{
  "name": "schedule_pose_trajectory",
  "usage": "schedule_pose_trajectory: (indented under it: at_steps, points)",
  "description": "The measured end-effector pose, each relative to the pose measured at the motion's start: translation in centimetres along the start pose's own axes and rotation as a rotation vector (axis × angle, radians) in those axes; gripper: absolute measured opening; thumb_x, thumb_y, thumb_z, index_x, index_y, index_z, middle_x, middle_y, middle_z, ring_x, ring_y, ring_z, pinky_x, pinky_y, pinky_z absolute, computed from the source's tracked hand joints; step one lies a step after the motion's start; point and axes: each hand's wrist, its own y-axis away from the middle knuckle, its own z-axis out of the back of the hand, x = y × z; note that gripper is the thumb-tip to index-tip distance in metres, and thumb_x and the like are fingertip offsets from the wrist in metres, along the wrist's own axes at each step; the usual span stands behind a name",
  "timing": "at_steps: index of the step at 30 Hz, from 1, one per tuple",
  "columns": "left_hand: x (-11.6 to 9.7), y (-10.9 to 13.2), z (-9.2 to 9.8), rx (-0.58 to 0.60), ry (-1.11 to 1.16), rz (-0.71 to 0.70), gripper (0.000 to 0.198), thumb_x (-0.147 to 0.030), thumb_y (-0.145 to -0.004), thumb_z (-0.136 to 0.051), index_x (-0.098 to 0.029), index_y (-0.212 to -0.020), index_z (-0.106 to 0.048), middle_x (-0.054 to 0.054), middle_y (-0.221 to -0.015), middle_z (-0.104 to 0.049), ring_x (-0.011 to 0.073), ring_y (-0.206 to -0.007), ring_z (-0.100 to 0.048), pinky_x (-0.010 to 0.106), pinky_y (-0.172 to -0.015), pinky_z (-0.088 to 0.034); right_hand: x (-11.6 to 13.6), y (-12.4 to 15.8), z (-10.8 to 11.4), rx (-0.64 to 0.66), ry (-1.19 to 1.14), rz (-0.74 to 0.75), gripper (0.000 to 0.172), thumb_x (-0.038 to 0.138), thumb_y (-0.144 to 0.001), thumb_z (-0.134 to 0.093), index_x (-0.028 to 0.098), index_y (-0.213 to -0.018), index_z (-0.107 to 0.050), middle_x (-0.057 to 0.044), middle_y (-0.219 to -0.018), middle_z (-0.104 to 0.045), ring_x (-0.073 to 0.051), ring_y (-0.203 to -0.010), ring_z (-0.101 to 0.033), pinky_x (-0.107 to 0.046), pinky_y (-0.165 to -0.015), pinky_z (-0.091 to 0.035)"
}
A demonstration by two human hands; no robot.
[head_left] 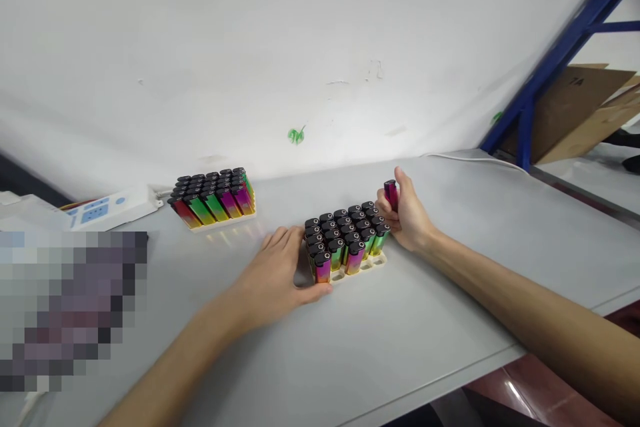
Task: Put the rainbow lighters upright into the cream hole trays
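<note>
A cream-coloured holder [376, 263] stands on the table, filled with rows of upright lighters [355, 255] with black tops and shiny purple, green and yellow bodies. Several of its front slots hold nothing. My left hand [280, 273] rests against the holder's left side, thumb at the front corner and fingers along the back. To the right of the holder, my right hand [407, 213] is raised a little, its fingers wrapped round one purple lighter [391, 196] with the thumb pointing up. The lower part of that lighter is hidden by the fingers.
A second holder [225, 221] packed with colourful lighters stands at the back left. Beside it lies a white power strip [113, 207]. A blurred patch covers the left edge. A white cable [475, 159], blue frame [525, 127] and cardboard [575, 107] are at the right.
</note>
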Motion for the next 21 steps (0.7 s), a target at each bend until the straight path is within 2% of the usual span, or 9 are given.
schedule_pose_trajectory:
  at_steps: [2,6,10,14,17,19,21]
  points:
    - [0.0,0.0,0.0,-0.011,0.002,0.001,0.054,-0.054,-0.077,-0.075,-0.026,-0.12,-0.056,0.007,-0.114,-0.061,0.034,-0.113,-0.055,0.052,-0.096,-0.049,0.0,-0.1,0.0,0.007,0.002,-0.005,0.064,0.064,-0.097,-0.037,0.022,-0.048,-0.034,0.007,-0.047,-0.016,-0.009,-0.044,-0.008,-0.027,-0.04,-0.008]
    - [0.0,-0.1,0.0,-0.015,-0.002,-0.005,0.052,-0.055,-0.078,-0.074,-0.027,-0.118,-0.056,0.006,-0.112,-0.062,0.0339,-0.11,-0.056,0.052,-0.095,-0.048,0.1,-0.1,-0.1,-0.038,0.008,-0.014,0.055,0.053,-0.094,-0.041,0.024,-0.049,-0.031,0.006,-0.047,-0.017,-0.01,-0.043,-0.009,-0.028,-0.041,-0.008]
    - [0.1,-0.1,0.0,-0.02,0.004,-0.012,0.051,-0.056,-0.077,-0.074,-0.027,-0.116,-0.057,0.006,-0.11,-0.062,0.033,-0.109,-0.056,0.052,-0.094,-0.049,0.0,0.0,-0.2,-0.066,0.005,0.001,0.052,0.054,-0.093,-0.042,0.025,-0.052,-0.029,0.007,-0.047,-0.017,-0.01,-0.043,-0.01,-0.028,-0.041,-0.01]
    - [0.2,-0.1,-0.1,-0.039,0.0,-0.007,0.052,-0.056,-0.076,-0.075,-0.027,-0.115,-0.057,0.007,-0.11,-0.062,0.0333,-0.109,-0.057,0.051,-0.093,-0.05,-0.3,-0.2,0.0,-0.066,0.011,0.041,0.055,0.057,-0.095,-0.04,0.024,-0.052,-0.034,0.006,-0.048,-0.019,-0.01,-0.044,-0.012,-0.028,-0.043,-0.01]
    - [0.1,-0.1,-0.1,-0.061,-0.014,0.003,0.051,-0.053,-0.074,-0.076,-0.026,-0.112,-0.057,0.006,-0.107,-0.062,0.0332,-0.106,-0.058,0.05,-0.089,-0.051,-0.5,-0.5,0.3,-0.04,0.054,0.137,0.057,0.065,-0.096,-0.041,0.022,-0.059,-0.05,0.004,-0.053,-0.031,-0.011,-0.045,-0.026,-0.027,-0.044,-0.02]
    - [0.1,-0.2,0.0,-0.076,-0.031,0.007,0.048,-0.051,-0.074,-0.075,-0.026,-0.111,-0.056,0.006,-0.104,-0.063,0.0326,-0.103,-0.06,0.05,-0.089,-0.051,-0.2,-0.6,0.7,-0.034,0.107,0.219,0.053,0.069,-0.093,-0.049,0.022,-0.071,-0.06,0.002,-0.063,-0.045,-0.012,-0.053,-0.041,-0.028,-0.05,-0.032]
    - [0.2,-0.3,0.1,-0.095,-0.044,0.012,0.048,-0.048,-0.074,-0.076,-0.026,-0.113,-0.056,0.005,-0.103,-0.064,0.0324,-0.103,-0.06,0.05,-0.089,-0.051,0.3,-0.7,1.3,-0.015,0.2,0.285,0.047,0.067,-0.089,-0.06,0.022,-0.077,-0.064,0.0,-0.071,-0.052,-0.013,-0.062,-0.047,-0.028,-0.058,-0.039]
